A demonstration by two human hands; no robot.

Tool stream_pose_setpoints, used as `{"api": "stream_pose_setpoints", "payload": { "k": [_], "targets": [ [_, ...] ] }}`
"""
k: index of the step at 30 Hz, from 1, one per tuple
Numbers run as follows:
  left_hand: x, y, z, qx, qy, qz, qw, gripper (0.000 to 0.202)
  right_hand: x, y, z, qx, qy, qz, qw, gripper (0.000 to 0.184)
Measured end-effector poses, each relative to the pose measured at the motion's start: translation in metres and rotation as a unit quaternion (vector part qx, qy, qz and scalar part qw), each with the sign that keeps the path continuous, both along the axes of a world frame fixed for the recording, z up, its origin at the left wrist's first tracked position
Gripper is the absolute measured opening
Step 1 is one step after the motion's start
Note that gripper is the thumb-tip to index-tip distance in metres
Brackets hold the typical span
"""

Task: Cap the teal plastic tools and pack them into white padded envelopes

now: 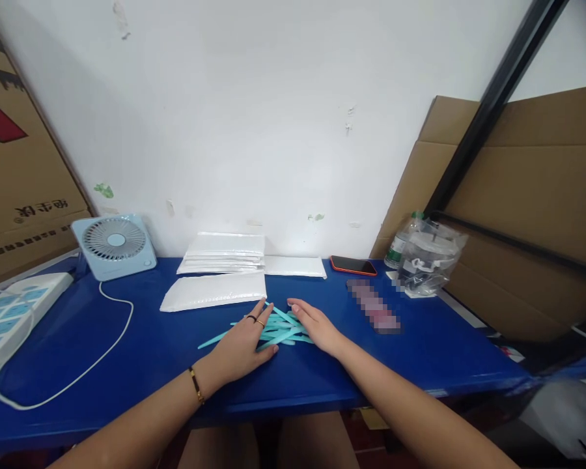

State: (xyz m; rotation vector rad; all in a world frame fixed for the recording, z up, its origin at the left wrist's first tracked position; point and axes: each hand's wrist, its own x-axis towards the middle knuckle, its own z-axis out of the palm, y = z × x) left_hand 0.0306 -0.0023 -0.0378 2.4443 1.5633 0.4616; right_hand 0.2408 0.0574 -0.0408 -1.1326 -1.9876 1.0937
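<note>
A loose pile of thin turquoise plastic sticks [284, 333] lies crisscrossed on the blue table between my hands. Some have tapered ends, and one pokes out to the left beneath my left hand [241, 342]. That hand rests over the pile's left side with its fingers stretched out and thumb apart; it wears two rings and a bracelet [196, 385]. Along the right side of the pile lies my right hand [317, 326], its fingers extended and touching the sticks. Neither hand is closed around anything. Part of the pile is hidden under my fingers.
White padded envelopes [219, 260] are stacked behind the pile against the wall. Left are a light-blue fan [114, 244], its white cable [122, 339] and a power strip [10, 319]. Right are a phone [353, 265], a blurred-out item [374, 306], a bottle [398, 247] and a clear bag [430, 260].
</note>
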Motion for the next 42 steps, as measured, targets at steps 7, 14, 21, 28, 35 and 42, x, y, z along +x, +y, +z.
{"api": "stream_pose_setpoints", "payload": {
  "k": [7,14,21,28,35,42],
  "targets": [
    [-0.011,0.019,0.018,-0.004,-0.058,0.022,0.998,0.053,0.013,0.033,0.019,0.144,-0.121,0.040,0.981,0.020],
    [-0.001,0.063,0.030,-0.092,-0.031,-0.067,0.993,0.018,0.008,0.071,0.041,0.073,-0.118,0.099,0.985,0.020],
    [-0.021,0.076,0.026,-0.149,-0.124,0.002,0.981,0.030,0.031,0.074,0.029,-0.025,-0.046,0.118,0.992,0.041],
    [-0.045,0.085,0.019,-0.156,-0.145,0.043,0.976,0.031,0.029,0.080,0.015,-0.051,-0.028,0.129,0.990,0.036],
    [-0.054,0.089,0.021,-0.147,-0.086,0.075,0.982,0.028,0.040,0.091,0.009,-0.059,-0.046,0.117,0.990,0.031],
    [-0.051,0.084,0.024,-0.093,-0.072,0.064,0.991,0.029,0.036,0.081,0.019,0.113,-0.131,0.134,0.976,0.021]
  ]
}}
